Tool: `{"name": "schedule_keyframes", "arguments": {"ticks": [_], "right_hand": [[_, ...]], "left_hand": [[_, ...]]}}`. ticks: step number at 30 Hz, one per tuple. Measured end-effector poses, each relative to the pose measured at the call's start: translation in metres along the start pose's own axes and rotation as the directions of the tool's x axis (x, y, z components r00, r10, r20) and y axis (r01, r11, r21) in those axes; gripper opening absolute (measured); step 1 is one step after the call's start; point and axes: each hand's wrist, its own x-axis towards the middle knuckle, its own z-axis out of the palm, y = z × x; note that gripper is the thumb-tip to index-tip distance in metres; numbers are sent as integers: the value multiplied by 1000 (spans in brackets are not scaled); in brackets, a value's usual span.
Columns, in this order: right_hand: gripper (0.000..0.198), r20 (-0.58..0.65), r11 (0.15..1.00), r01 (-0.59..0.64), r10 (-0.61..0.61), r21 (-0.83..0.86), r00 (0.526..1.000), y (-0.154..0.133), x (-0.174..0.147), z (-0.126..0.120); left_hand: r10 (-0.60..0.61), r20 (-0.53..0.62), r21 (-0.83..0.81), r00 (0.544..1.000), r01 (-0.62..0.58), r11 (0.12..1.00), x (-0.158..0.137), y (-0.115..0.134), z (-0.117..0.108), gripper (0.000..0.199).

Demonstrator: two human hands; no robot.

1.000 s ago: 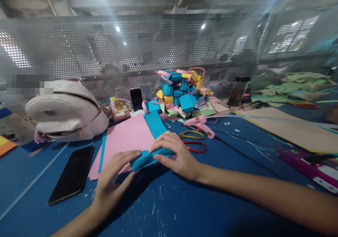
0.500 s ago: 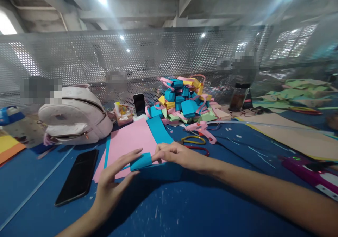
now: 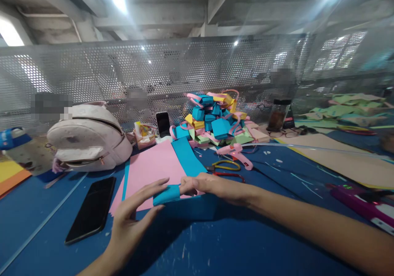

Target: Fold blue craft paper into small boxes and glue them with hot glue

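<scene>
A folded blue paper box (image 3: pixel 192 207) lies at the near edge of the paper stack, its front wall facing me. My left hand (image 3: pixel 131 212) is at its left end, thumb in front and fingers over the back, gripping the folded blue flap. From the right, my right hand (image 3: pixel 212 186) reaches across with curled fingers pressed at the inner edge of that flap; its fingertips are partly hidden. Behind both hands lie pink paper sheets (image 3: pixel 156 161) and a blue strip of paper (image 3: pixel 187 155). Scissors (image 3: pixel 227 166) with yellow and red handles rest just beyond my right hand.
A pink glue gun (image 3: pixel 238 155) lies behind the scissors. Farther back rises a pile of small paper boxes (image 3: pixel 212 116). A black phone (image 3: pixel 90 210) and a pale backpack (image 3: pixel 89 138) are on the left; a purple device (image 3: pixel 360 204) and beige sheets (image 3: pixel 332 157) are on the right.
My right fingers have curled more at the flap's inner edge. The left hand keeps its grip. The whole view has shifted slightly.
</scene>
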Motion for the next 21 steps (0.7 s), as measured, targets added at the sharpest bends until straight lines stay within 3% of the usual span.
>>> {"name": "schedule_keyframes", "arguments": {"ticks": [16, 21], "right_hand": [[58, -3, 986, 70, -71, -154, 997, 0, 1, -8], [56, 18, 997, 20, -18, -74, 1000, 1, 2, -10]], "left_hand": [[-4, -12, 28, 1000, 4, 1000, -1, -5, -2, 35], [-15, -22, 30, 1000, 15, 999, -1, -7, -1, 33]]}}
